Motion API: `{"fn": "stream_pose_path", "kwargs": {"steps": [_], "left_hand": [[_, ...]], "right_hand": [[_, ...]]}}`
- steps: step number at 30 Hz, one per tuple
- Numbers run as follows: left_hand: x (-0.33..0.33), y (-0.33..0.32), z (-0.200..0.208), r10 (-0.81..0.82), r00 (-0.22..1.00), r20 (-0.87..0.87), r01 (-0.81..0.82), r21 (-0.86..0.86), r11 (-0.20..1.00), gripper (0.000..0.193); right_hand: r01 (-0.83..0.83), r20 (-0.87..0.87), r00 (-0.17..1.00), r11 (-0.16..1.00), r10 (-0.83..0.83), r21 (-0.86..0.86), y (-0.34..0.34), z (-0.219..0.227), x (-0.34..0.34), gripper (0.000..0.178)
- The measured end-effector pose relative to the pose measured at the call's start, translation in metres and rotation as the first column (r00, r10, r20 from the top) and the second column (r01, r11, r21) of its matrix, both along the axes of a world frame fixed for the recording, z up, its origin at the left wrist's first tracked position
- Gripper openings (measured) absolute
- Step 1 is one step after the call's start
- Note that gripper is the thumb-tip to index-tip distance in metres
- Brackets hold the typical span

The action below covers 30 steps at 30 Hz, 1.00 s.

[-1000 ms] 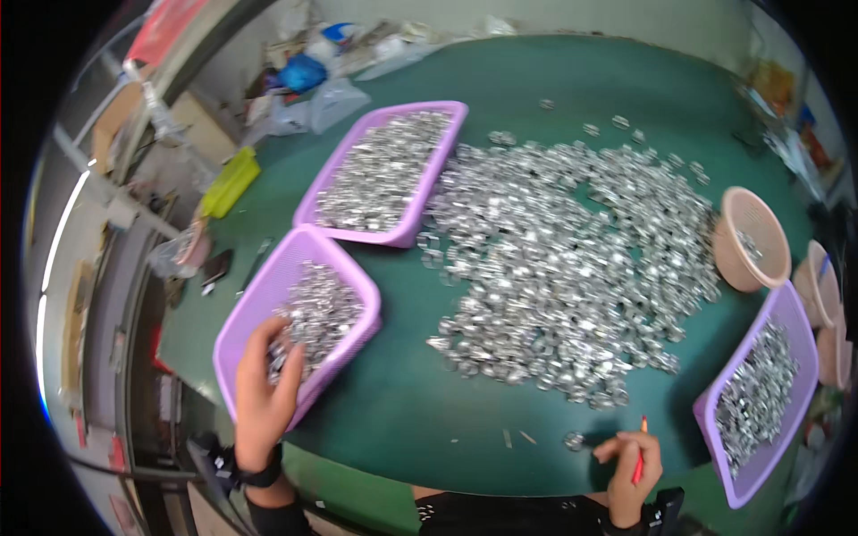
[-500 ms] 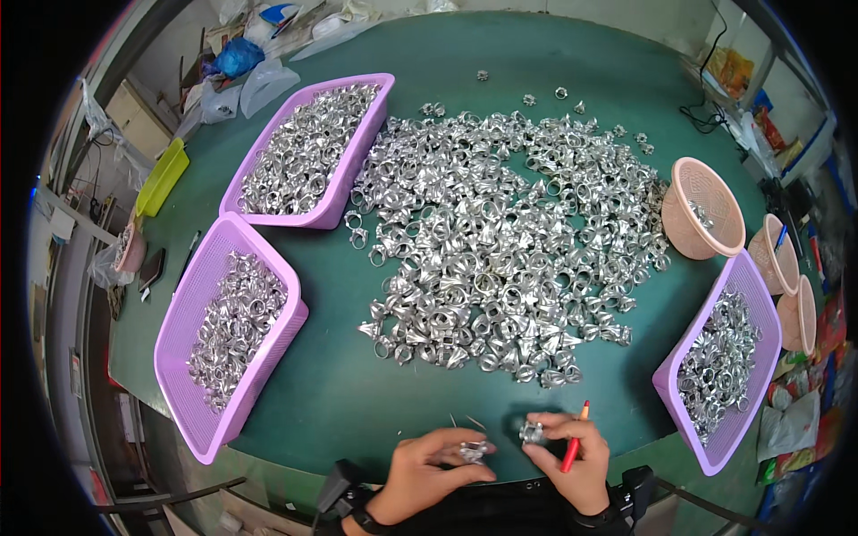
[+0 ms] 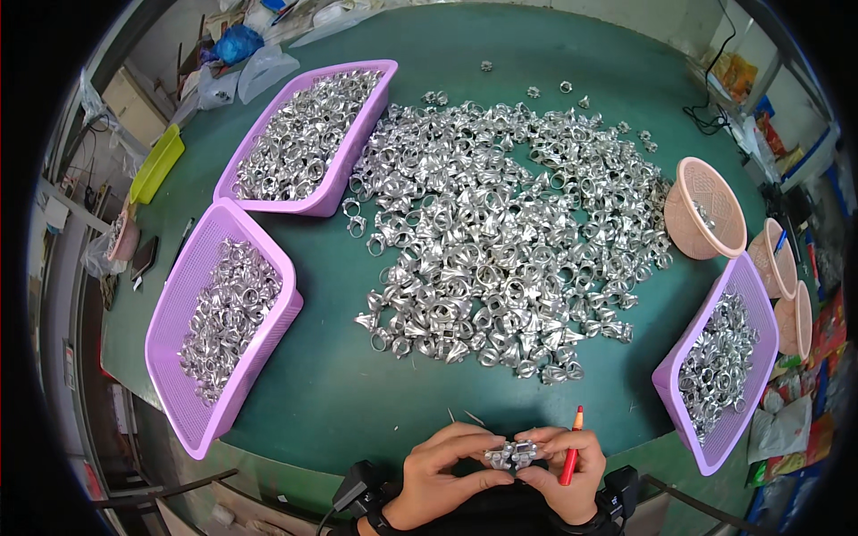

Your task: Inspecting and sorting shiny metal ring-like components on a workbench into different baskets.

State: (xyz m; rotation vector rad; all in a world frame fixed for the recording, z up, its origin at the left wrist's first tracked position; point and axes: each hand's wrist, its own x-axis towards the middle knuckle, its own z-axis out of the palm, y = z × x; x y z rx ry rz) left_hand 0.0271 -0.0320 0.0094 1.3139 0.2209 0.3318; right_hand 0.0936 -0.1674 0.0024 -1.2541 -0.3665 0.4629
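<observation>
Near the table's front edge, my left hand pinches a silver ring-shaped metal piece between thumb and fingers. My right hand grips a second silver ring-shaped piece at its fingertips. The two pieces sit side by side, and whether they touch I cannot tell. A red pencil is also tucked in my right hand, its tip pointing up and away. Beyond both hands spreads a large heap of similar silver ring-shaped pieces on the green table.
Two purple baskets of such pieces stand at the left. Another purple basket is at the right, beside several peach baskets. A yellow-green tray lies at the far left. Thin slivers lie just beyond my hands.
My hands have come together, bringing the two silver pieces next to each other. The red pencil remains in my right hand. The whole view has shifted slightly.
</observation>
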Motion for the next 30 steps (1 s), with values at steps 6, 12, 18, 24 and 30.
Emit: {"fn": "stream_pose_path", "kwargs": {"steps": [6,12,18,24,30], "left_hand": [[0.000,0.001,0.001,0.064,0.998,0.018,-0.067,0.223,0.973,0.036],[-0.001,0.002,0.004,0.089,0.996,-0.026,-0.085,0.141,0.986,0.034],[0.000,0.005,0.002,0.043,0.999,-0.015,-0.039,0.224,0.974,0.029],[0.001,0.007,0.002,0.007,1.000,0.014,-0.011,0.290,0.957,0.032],[0.000,0.008,0.011,-0.038,0.999,-0.039,0.049,0.349,0.936,0.033]], "right_hand": [[0.004,-0.011,1.000,1.000,-0.004,-0.009,-0.002,-0.001,-0.004,0.037],[-0.055,0.105,0.993,0.998,0.055,0.000,-0.001,-0.002,-0.001,0.036],[-0.064,0.113,0.992,0.997,0.058,0.053,-0.001,-0.003,-0.001,0.036],[-0.070,0.125,0.990,0.997,0.066,0.030,-0.002,-0.002,0.000,0.037],[-0.071,0.133,0.989,0.997,0.070,0.002,-0.003,-0.003,0.000,0.039]]}}
